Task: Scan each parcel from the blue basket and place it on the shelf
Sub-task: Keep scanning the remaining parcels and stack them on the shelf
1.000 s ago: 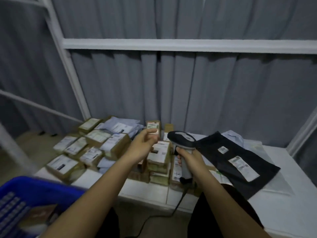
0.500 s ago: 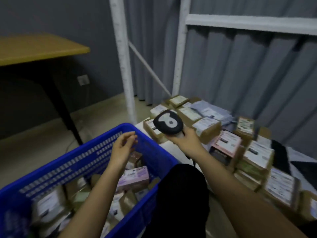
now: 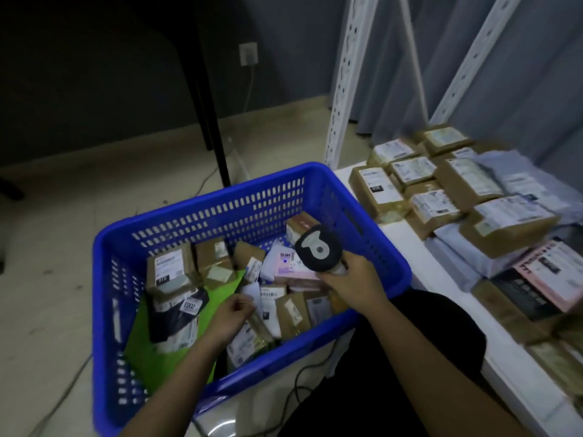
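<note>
Blue slotted plastic basket [image 3: 202,216] w/ brown cardboard parcels [image 3: 170,272] on floor; left hand [image 3: 230,313] inside, fingers curled among them, grasp unclear. Right hand [image 3: 350,282] grips black handheld scanner [image 3: 318,250] above basket.

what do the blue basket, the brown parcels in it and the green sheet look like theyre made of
Blue slotted basket: moulded plastic, judging by the uniform colour, slight sheen and regular slots. Brown taped parcels: likely cardboard, matte, with glossy tape and white paper labels. Flat green sheet: smooth, thin, possibly plastic or card; unclear.
</note>
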Available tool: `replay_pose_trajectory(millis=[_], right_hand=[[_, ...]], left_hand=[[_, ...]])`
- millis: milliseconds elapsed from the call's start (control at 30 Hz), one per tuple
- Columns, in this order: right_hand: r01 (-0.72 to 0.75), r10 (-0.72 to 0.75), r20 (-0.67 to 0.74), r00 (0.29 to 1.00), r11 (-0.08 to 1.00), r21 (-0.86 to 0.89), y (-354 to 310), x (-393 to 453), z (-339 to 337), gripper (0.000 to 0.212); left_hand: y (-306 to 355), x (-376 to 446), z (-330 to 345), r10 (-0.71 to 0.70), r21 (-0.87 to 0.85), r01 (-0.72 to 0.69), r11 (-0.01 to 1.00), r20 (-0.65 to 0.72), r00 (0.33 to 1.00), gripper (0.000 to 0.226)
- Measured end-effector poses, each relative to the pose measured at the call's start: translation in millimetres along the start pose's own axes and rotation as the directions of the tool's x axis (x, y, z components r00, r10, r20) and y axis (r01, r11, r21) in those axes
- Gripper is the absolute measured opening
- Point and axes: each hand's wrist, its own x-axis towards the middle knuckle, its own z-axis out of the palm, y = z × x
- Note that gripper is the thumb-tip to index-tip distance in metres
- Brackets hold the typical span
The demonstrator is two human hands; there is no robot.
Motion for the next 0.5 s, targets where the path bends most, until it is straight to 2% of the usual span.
replay_pose_trajectory(millis=[100, 167, 300, 400, 433, 500], right_hand=[[-0.039, 0.04, -0.081, 0.996, 0.999, 0.024, 7.3, 5.0, -3.3, 0.022], [-0.087, 0.093, -0.133, 0.987, 0.995, 0.054, 12.6, 10.8, -10.9, 0.024], [-0.15, 0.187, -0.196, 0.963, 0.971, 0.189, 24.3, 15.5, -25.8, 0.021], [-0.171, 0.225, -0.209, 0.952, 0.954, 0.246, 33.5, 15.6, -31.5, 0.02], [-0.173, 0.229, -0.208, 0.951, 0.951, 0.255, 36.8, 15.1, -32.7, 0.02], [-0.17, 0.229, -0.212, 0.95, 0.95, 0.263, 41.0, 14.7, -35.4, 0.019]], left_hand=[[3.5, 12.7, 33.1, -0.05, 0.038, 0.046, 0.998, 0.113, 0.992, 0.013], [8.5, 24.6, 57.7, -0.063, 0.057, 0.054, 0.997, 0.168, 0.984, 0.022], [10.8, 44.3, 94.6, -0.126, 0.107, 0.1, 0.989, 0.271, 0.954, 0.068], [-14.5, 75.6, 111.6, -0.136, 0.218, 0.079, 0.973, 0.261, 0.956, 0.112], [-16.1, 80.4, 115.9, -0.141, 0.231, 0.081, 0.97, 0.26, 0.955, 0.119], [-24.3, 90.8, 125.6, -0.157, 0.193, 0.109, 0.975, 0.254, 0.954, 0.108]])
